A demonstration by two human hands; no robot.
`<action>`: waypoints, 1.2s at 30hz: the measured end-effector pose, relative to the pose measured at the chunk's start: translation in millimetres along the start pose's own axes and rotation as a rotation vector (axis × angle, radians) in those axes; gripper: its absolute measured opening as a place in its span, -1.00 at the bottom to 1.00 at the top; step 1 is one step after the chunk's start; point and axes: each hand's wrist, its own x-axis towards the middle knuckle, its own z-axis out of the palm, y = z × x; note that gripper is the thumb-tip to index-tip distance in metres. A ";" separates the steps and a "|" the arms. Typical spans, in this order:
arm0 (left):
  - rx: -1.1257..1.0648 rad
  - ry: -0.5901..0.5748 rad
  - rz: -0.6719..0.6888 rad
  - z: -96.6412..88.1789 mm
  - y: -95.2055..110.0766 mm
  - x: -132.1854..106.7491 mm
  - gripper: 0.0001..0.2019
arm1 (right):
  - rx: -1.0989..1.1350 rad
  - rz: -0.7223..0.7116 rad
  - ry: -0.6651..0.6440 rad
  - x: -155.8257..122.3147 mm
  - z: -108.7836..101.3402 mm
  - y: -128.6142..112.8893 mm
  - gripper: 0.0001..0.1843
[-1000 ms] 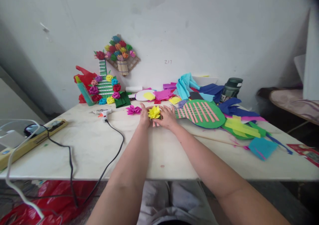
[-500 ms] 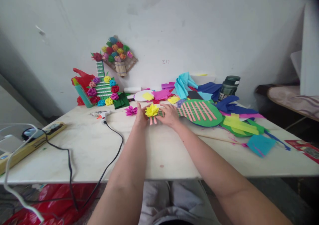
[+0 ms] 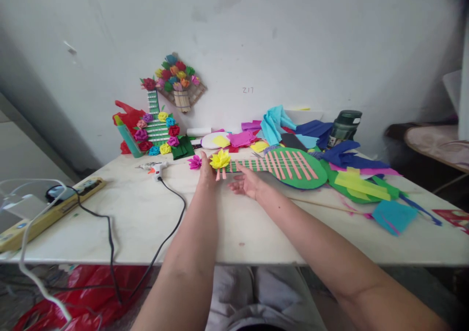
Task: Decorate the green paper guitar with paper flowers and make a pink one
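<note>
A green lute-shaped paper craft with pink strips lies across the table, its narrow neck pointing left. On the end of that neck sits a yellow paper flower. My left hand closes on the neck's end beside the flower, thumb up; its other fingers are mostly hidden. Below the neck, my right hand is open with its fingers spread and holds nothing, its thumb near the neck's edge. A magenta paper flower lies just left of my left hand.
A hot glue gun with a black cord lies on the left, near a yellow power strip. Behind stand a flower-covered green craft and a teal glue bottle. Coloured paper and a dark bottle are at back right.
My right hand has come off the neck by the yellow flower and moved down toward me, its fingers opening. My left hand stays at the neck's end; the view has shifted slightly.
</note>
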 end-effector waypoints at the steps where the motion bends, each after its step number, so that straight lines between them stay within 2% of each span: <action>1: -0.037 -0.032 0.023 0.5 1.1 -1.6 -0.16 | 0.107 -0.065 0.033 0.9 -0.1 0.5 -0.66; 3: -0.128 -0.094 0.062 2.4 2.6 -3.7 -0.21 | 0.279 -0.205 0.084 3.2 -2.2 0.8 -0.81; 5: -0.189 -0.103 0.051 4.9 2.9 -4.0 -0.27 | 0.374 -0.303 0.110 5.3 -5.0 1.0 -0.90; 9: -0.329 -0.046 0.093 3.9 1.3 0.0 -0.40 | 0.450 -0.382 0.102 5.6 -4.2 3.3 -0.86; 12: -0.420 -0.052 0.175 -5.5 0.1 2.3 -0.44 | 0.465 -0.422 0.072 4.4 2.0 5.0 -0.82; 14: -0.459 -0.054 0.172 -12.6 -0.7 3.0 -0.47 | 0.449 -0.447 0.051 4.8 4.3 4.2 -0.80; 16: -0.484 0.014 0.156 -17.6 -2.3 4.4 -0.53 | 0.431 -0.479 0.036 7.1 2.2 0.8 -0.80; 18: -0.501 0.131 0.169 -19.6 -4.7 7.3 -0.63 | 0.424 -0.520 0.034 11.5 -5.1 -4.8 -0.79; 20: -0.478 0.157 0.170 -19.8 -7.4 10.9 -0.67 | 0.406 -0.548 0.030 17.5 -16.7 -11.3 -0.79; 24: -0.349 0.055 0.168 -19.1 -9.8 13.7 -0.72 | 0.385 -0.560 0.032 27.5 -41.2 -21.9 -0.87; 28: -0.154 -0.070 0.254 -18.3 -6.5 9.6 -0.52 | 0.390 -0.543 0.030 29.9 -52.3 -25.4 -0.87; 31: -0.060 -0.117 0.291 -18.1 -2.7 6.1 -0.43 | 0.396 -0.524 0.040 30.2 -54.2 -25.6 -0.85; 33: -0.017 -0.153 0.295 -18.1 -0.8 4.1 -0.36 | 0.388 -0.510 0.053 31.1 -55.8 -25.4 -0.86; 36: 0.102 -0.268 0.261 -17.2 0.5 1.5 -0.21 | 0.378 -0.502 0.056 32.7 -59.0 -25.3 -0.86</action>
